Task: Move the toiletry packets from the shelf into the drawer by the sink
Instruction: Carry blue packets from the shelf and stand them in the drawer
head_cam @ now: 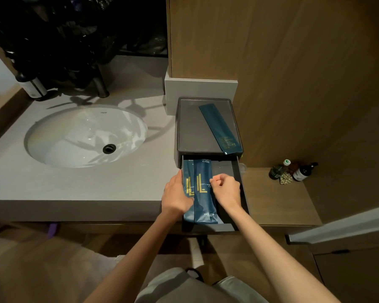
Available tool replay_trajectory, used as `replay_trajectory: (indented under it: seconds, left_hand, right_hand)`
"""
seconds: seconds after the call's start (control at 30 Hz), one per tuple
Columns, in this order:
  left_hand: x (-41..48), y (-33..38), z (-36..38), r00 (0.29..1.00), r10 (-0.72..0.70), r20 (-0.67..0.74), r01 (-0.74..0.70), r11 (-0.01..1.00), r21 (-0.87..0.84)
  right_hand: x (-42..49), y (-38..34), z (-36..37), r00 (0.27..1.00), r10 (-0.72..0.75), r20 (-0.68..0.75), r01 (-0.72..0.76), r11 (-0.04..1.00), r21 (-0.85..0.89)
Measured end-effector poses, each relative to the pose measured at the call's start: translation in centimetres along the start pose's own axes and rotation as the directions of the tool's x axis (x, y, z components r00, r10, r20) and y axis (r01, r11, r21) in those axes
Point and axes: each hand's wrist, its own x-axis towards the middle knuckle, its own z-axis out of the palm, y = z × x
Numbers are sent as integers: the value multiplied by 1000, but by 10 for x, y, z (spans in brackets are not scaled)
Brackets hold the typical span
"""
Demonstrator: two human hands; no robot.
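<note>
A dark box with a glass top [195, 127] stands right of the sink [85, 136], and its drawer [239, 178] is pulled out. Two long blue packets with gold lettering [202, 193] lie side by side in the drawer's left half. My left hand [176, 195] rests flat against the left packet's edge. My right hand [227, 189] has its fingers curled at the right edge of the second packet. A third blue packet [219, 127] lies slantwise on the box's glass top.
The grey counter [74, 184] surrounds the white sink. A dark faucet [101, 84] and a bottle [32, 86] stand behind it. A low wooden ledge [276, 197] to the right carries small bottles [293, 171]. Wood panelling [293, 62] rises behind.
</note>
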Motion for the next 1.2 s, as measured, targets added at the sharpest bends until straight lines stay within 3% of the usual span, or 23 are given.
replay_trajectory:
  seconds: [0.13, 0.27, 0.4, 0.67, 0.83, 0.93, 1.0, 1.1, 1.2]
  left_hand:
    - [0, -1, -1, 1000, 21, 3, -21, 1000, -22]
    - [-2, 0, -3, 999, 45, 8, -44, 997, -61]
    - [-3, -1, -1, 999, 39, -20, -40, 997, -63]
    - [-3, -12, 4, 997, 50, -54, -54, 997, -61]
    - [-8, -12, 0, 998, 51, -40, -54, 997, -57]
    - [-13, -6, -12, 987, 86, -134, -94, 994, -52]
    - [-13, 3, -24, 962, 173, -213, -173, 985, 20]
    - [-2, 16, -40, 917, 317, -242, -277, 943, 185]
    - [14, 21, -46, 906, 393, -156, -322, 881, 347]
  right_hand:
    - [4, 4, -6, 988, -133, 82, 136, 990, -39]
    - [5, 6, -20, 901, -273, 337, 334, 932, -140]
    - [4, 9, -26, 820, -258, 510, 401, 896, -192]
    - [9, 0, -26, 780, -202, 592, 405, 885, -232]
    - [12, -7, -28, 776, -187, 602, 445, 839, -314]
    - [8, -14, -37, 793, -304, 528, 499, 821, -277]
    - [4, -26, -49, 804, -451, 388, 551, 811, -197]
    - [11, -40, -67, 765, -615, 192, 644, 721, -257]
    - [34, -43, -74, 759, -614, 216, 646, 669, -369]
